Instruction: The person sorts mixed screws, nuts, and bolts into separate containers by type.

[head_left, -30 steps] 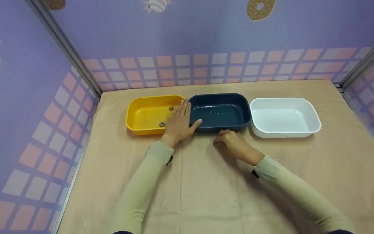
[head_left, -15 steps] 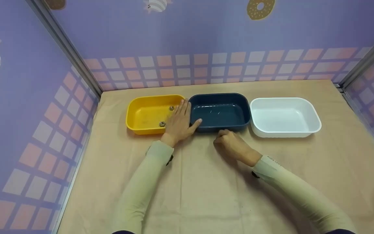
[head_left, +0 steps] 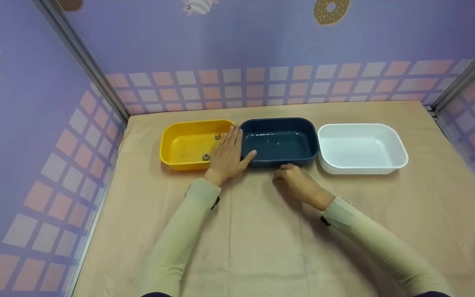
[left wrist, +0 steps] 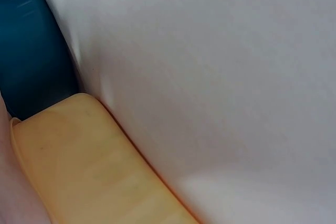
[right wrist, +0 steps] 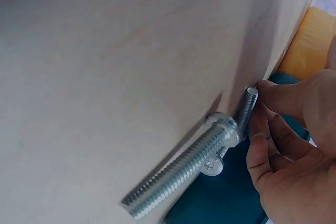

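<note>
Left hand (head_left: 226,156) on trays (head_left: 190,152) (right (head_left: 301,186) by bolts (right wrist: 179,170))

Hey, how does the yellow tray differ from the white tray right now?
The yellow tray holds nuts; the white tray shows none. The left hand covers part of the yellow tray's right side; no hand touches the white tray. Both are open rectangles with rounded corners.

Downward head view, two wrist close-ups
</note>
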`<state>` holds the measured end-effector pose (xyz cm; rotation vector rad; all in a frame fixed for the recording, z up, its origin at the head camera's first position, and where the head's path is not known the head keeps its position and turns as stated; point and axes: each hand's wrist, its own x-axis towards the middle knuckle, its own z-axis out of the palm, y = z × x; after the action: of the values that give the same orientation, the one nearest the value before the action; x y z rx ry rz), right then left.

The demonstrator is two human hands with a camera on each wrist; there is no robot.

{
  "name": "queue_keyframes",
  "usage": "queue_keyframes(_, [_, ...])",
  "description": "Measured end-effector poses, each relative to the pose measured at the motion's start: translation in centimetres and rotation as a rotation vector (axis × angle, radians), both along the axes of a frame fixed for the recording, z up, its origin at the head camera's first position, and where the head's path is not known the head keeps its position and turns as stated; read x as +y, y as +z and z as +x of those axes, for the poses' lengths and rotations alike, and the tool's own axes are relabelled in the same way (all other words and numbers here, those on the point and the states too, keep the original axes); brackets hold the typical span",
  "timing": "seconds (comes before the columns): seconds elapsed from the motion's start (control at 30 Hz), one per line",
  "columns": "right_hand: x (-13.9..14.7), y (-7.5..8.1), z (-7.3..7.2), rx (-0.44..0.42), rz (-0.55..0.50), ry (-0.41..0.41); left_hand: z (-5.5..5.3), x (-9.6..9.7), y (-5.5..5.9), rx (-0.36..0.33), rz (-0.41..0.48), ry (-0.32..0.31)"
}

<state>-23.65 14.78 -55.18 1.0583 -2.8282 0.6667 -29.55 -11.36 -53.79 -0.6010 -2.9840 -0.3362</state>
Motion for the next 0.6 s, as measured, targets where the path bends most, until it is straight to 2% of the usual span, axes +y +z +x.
queue_keyframes(0.43, [0.6, 0.9, 0.3, -0.097, -0.229, -0.002, 0.0, 0.1, 0.2, -0.03, -0.022, 0.005])
queue_keyframes(0.6, [0.9, 1.5, 0.2, -0.101, -0.275, -0.01, 0.0, 0.1, 0.2, -0.044, -0.037, 0.013])
